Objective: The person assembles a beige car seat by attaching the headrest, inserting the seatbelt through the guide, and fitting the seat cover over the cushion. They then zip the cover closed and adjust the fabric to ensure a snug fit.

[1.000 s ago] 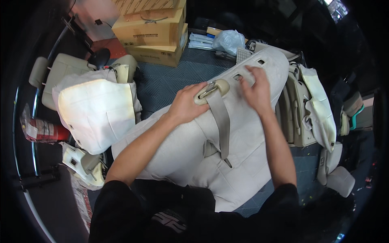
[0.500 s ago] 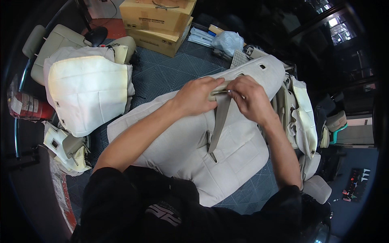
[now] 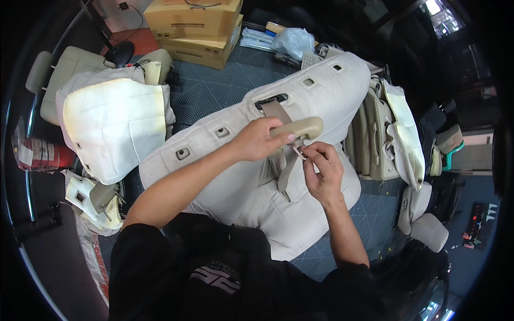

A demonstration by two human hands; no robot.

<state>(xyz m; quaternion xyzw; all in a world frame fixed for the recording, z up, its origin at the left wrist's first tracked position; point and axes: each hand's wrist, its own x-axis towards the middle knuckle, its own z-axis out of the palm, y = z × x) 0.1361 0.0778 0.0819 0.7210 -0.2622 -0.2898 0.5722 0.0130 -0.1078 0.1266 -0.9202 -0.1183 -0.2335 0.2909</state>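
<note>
Close together, my left hand grips the beige trim piece while my right hand pinches a narrow shiny piece beside it, over the pale seat.

Beige trim piece, grey-brown belt, pale grey seat, blue-grey line-patterned floor, tan boxes
</note>
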